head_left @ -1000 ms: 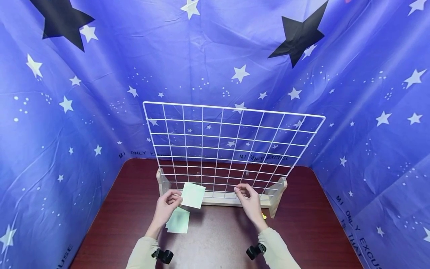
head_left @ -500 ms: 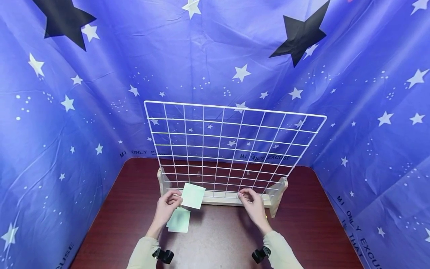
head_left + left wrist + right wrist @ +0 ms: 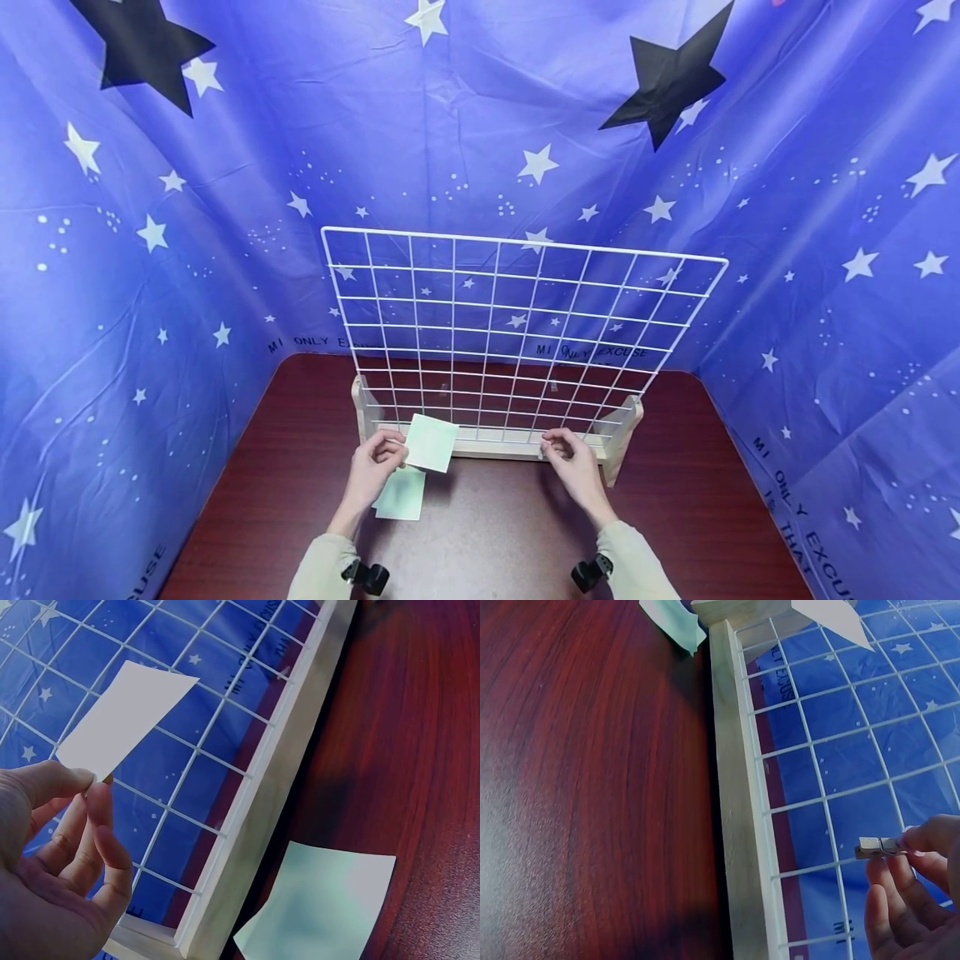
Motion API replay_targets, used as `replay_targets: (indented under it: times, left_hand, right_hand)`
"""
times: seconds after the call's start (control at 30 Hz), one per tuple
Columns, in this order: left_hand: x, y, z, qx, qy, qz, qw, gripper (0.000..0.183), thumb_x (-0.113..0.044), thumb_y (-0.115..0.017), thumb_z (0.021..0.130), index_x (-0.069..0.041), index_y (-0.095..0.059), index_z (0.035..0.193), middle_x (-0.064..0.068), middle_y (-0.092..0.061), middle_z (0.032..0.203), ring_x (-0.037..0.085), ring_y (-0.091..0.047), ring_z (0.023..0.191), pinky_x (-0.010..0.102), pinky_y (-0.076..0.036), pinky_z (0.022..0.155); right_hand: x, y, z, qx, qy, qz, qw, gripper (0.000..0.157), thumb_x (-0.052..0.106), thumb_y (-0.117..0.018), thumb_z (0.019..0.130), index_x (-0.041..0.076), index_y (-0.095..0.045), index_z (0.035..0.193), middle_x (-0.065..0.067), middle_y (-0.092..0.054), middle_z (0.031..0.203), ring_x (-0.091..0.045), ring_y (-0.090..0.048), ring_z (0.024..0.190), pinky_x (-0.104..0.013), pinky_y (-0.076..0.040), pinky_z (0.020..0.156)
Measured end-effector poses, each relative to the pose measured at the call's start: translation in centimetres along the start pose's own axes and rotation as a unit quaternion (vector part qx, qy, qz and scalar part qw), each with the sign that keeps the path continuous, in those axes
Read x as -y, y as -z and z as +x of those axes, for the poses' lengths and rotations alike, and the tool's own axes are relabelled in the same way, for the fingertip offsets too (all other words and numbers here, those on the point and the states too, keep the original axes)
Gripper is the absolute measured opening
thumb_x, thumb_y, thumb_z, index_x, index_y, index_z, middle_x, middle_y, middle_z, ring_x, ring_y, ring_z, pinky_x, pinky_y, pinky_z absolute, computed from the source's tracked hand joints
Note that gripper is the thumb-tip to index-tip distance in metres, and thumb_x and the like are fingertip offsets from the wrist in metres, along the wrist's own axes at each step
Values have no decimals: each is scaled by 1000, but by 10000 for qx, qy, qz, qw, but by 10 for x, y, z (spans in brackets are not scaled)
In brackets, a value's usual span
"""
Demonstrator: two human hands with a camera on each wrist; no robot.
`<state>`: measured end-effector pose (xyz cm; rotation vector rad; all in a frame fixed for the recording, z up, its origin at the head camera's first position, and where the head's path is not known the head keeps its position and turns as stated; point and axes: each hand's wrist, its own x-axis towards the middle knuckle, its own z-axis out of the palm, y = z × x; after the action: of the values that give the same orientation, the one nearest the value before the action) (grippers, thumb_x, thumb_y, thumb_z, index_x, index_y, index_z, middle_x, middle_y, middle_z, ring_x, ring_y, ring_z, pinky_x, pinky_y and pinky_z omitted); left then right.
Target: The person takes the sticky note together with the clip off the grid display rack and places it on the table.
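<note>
Between thumb and fingertips my left hand (image 3: 377, 467) pinches a pale green paper square (image 3: 432, 443) by its left edge, in front of the wire grid's lower left. A small wooden clothespin (image 3: 877, 846) is pinched by its end in my right hand (image 3: 922, 889), near the grid's lower right. The white wire grid (image 3: 517, 283) stands upright in a pale wooden base (image 3: 498, 450). More pale green paper squares (image 3: 322, 900), overlapping each other, lie on the table below my left hand.
The dark red wooden table (image 3: 697, 500) has a glossy surface. Blue curtains (image 3: 480, 125) with white and black stars surround it on the far side and both flanks. Each sleeve carries a black wrist camera (image 3: 366, 577).
My right hand has moved to the right and slightly down along the grid's lower part. My left hand and its paper have dipped only slightly.
</note>
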<state>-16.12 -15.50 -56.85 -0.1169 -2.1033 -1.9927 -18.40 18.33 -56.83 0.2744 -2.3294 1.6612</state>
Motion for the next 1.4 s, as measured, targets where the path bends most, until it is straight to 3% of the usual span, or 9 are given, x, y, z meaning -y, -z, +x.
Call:
replay_targets:
  times: [0.23,0.43,0.63,0.77,1.0,1.13,1.23,1.4]
  left_hand:
    - [-22,-1,-6,49,204,-37,9998,14,19,-62,80,14,-59,93,25,-63,72,14,-59,55,18,-46,52]
    - [-31,-1,-8,47,292,-28,9996,14,18,-62,81,16,-58,94,28,-63,74,13,-60,56,18,-46,52]
    - [-25,1,-12,-29,531,-74,9986,15,16,-63,82,15,-59,95,26,-64,78,14,-60,59,18,-46,53]
    - [-19,2,-15,-49,631,-132,9979,15,16,-63,82,16,-58,96,27,-63,80,13,-60,60,19,-46,54]
    - [21,5,-18,-194,732,-32,9971,16,12,-66,82,13,-59,97,19,-66,77,10,-60,59,17,-46,54]
    - [20,5,-24,-220,642,42,9977,15,15,-65,81,14,-58,94,23,-65,77,15,-61,58,17,-46,52]
    - [13,4,-28,-161,614,74,9980,14,17,-62,81,16,-57,94,28,-63,77,17,-61,59,19,-46,52]
    - [3,4,-34,-86,891,157,9959,13,16,-61,82,16,-56,94,29,-63,78,17,-61,59,22,-49,55]
  right_hand:
    - [20,9,-4,141,-156,-139,9997,10,-7,-66,87,-11,-64,96,-22,-67,85,-33,-66,77,-28,-55,67]
    - [21,15,-5,180,-287,-184,9993,12,-7,-65,87,-13,-63,97,-24,-67,85,-33,-65,77,-23,-53,68]
    - [-17,15,-8,39,-468,-419,9980,9,-3,-68,86,-7,-66,95,-16,-68,84,-18,-65,74,-21,-52,67]
    - [-29,15,-10,-33,-667,-546,9963,9,1,-70,86,-2,-68,94,-10,-68,82,-12,-63,72,-20,-51,64]
    - [-36,19,-14,-65,-833,-597,9947,7,1,-69,86,-1,-68,92,-10,-69,81,-11,-62,70,-19,-50,62]
    - [-42,23,-17,-95,-829,-597,9947,6,-1,-69,85,-2,-68,91,-11,-68,81,-10,-62,72,-18,-49,63]
    - [-45,26,-21,-136,-993,-549,9935,7,-1,-69,86,-3,-67,91,-12,-68,81,-11,-61,67,-20,-49,54]
    - [-48,32,-26,-198,-1169,-665,9907,8,2,-70,86,-1,-68,92,-11,-69,80,-11,-61,65,-23,-46,45]
